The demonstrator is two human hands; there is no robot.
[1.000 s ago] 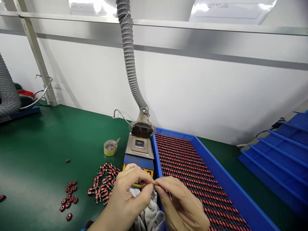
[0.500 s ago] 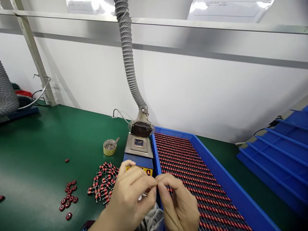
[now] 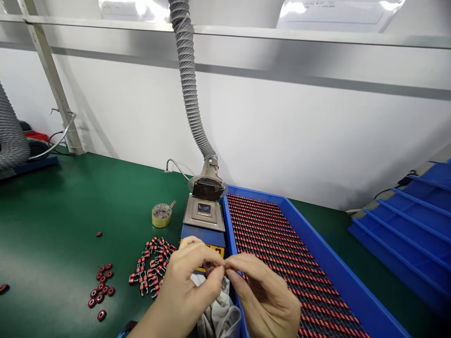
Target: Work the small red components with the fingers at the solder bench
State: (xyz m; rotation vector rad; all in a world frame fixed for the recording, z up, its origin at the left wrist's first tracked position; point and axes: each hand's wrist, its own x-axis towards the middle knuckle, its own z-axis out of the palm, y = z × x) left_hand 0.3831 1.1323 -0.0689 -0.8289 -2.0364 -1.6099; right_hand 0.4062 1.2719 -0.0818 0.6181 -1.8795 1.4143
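Note:
My left hand is closed in a pinch, with a small red wound coil partly showing between its thumb and fingers. My right hand is pinched too, its fingertips meeting those of my left hand; what lies between them is too small to make out. Left of my hands, a loose heap of small red and black coils with pale metal parts lies on the green table. A smaller group of red ring-shaped coils lies farther left.
Behind my hands stands a solder pot under a fume hood on a grey hose. A round tin is beside it. A blue tray with rows of coils stands right, blue ribbed trays beyond. Crumpled pale cloth lies below my hands.
My left hand has shifted slightly left and its fingers have turned, so the red coil shows more. My right hand has lowered a little at the wrist. Both remain pinched together.

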